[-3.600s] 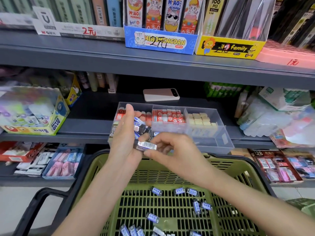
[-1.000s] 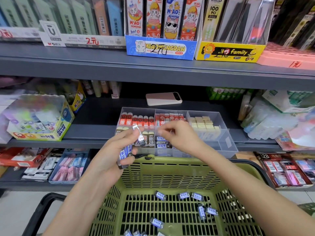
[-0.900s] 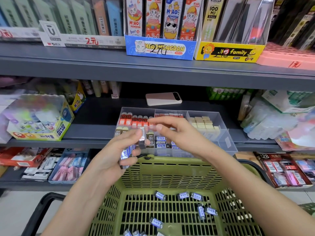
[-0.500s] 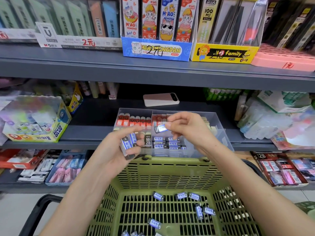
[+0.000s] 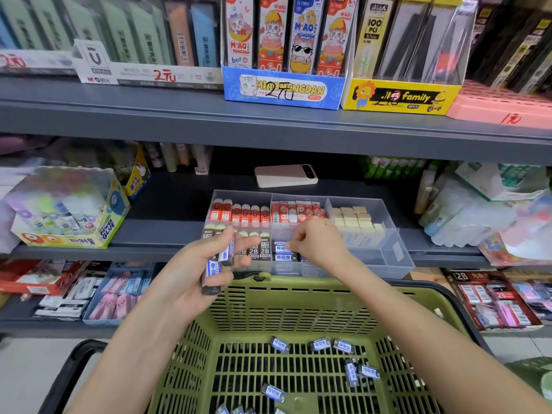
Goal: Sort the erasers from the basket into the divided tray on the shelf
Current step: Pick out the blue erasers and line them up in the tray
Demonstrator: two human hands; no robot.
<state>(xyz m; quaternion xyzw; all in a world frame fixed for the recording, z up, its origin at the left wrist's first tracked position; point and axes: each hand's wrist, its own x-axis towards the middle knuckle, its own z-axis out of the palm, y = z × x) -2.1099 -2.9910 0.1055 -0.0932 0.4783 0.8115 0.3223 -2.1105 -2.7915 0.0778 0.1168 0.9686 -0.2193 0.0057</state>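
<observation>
Small black erasers with blue-and-white labels (image 5: 214, 268): a couple gripped in the left hand (image 5: 191, 282), more loose in the green plastic basket (image 5: 298, 286) below both wrists. Right hand (image 5: 316, 243) has its fingers curled into the clear divided plastic tray (image 5: 391, 258) just ahead, can't tell if it's pinching one.

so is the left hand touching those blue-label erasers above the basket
Touching. The head view shows the left hand with fingers and thumb wrapped round the blue-label erasers, with no gap.
</observation>
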